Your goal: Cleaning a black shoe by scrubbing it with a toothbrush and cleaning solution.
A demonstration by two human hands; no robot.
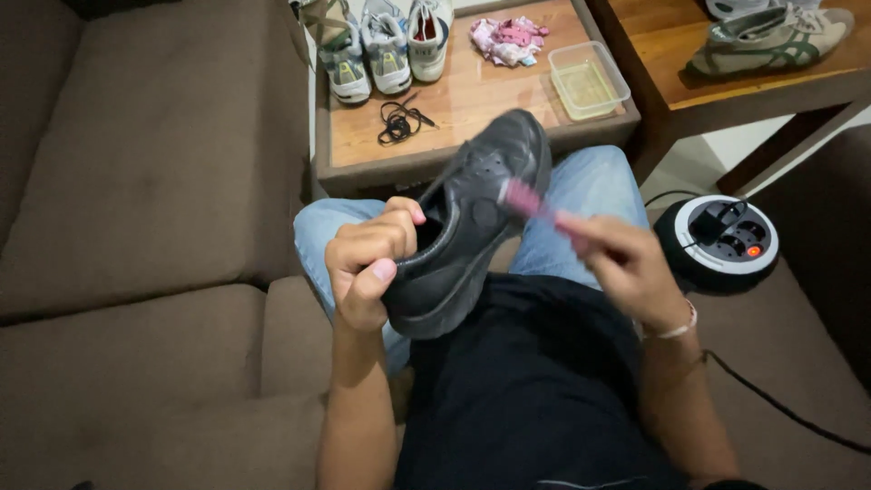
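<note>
Brown sofa (136, 181) fills the view, the person seated on it. Beyond the black shoe stands a wooden side table (472, 109) carrying grey sneakers (381, 45), a clear plastic tub (588, 80), a pink rag (508, 40) and a black cord (399, 120). The black shoe (472, 227) sits over the lap, left hand (367, 263) clamped tight on its heel collar. It looks stiff-soled, light, smooth, so the heel rim seems the firm hold. Right hand (626, 263) pinches a pink brush (531, 201), bristles against the shoe's side.
</note>
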